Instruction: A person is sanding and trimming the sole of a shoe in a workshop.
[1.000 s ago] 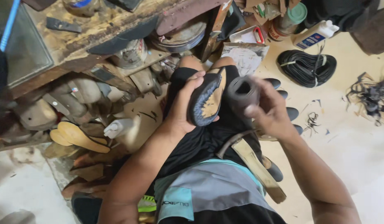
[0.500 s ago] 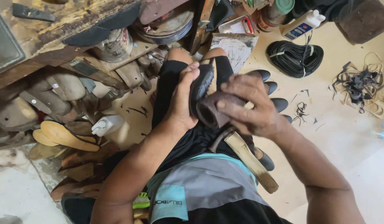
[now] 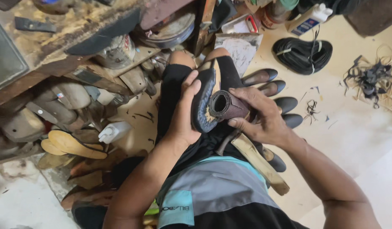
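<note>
The person sits low, and the place around the lap is narrow. On the person's left side a cluttered wooden bench (image 3: 56,46) hangs close over the knee, and wooden shoe lasts (image 3: 56,101) are piled under it. On the right side the pale floor (image 3: 357,140) is more open, well apart from the hands.

The left hand (image 3: 185,112) holds a dark shoe sole (image 3: 203,101) upright over the lap, between both knees. The thumb lies on the near edge of the sole and the fingers go behind it, so I cannot tell how they are placed. The sole is dark blue-black with a rough rim, and its inner face looks yellowish.

The right hand (image 3: 259,116) grips a rolled brown abrasive sheet (image 3: 227,105). Its fingers are curled tight around the roll, and the open end of the roll touches the sole.

I count four black shoes (image 3: 274,95) in a row on the floor just beside the right knee, one coil of black strip (image 3: 304,53), one white bottle (image 3: 113,131) near the lasts, and one wooden-handled tool (image 3: 259,163) lying across the thigh.
</note>
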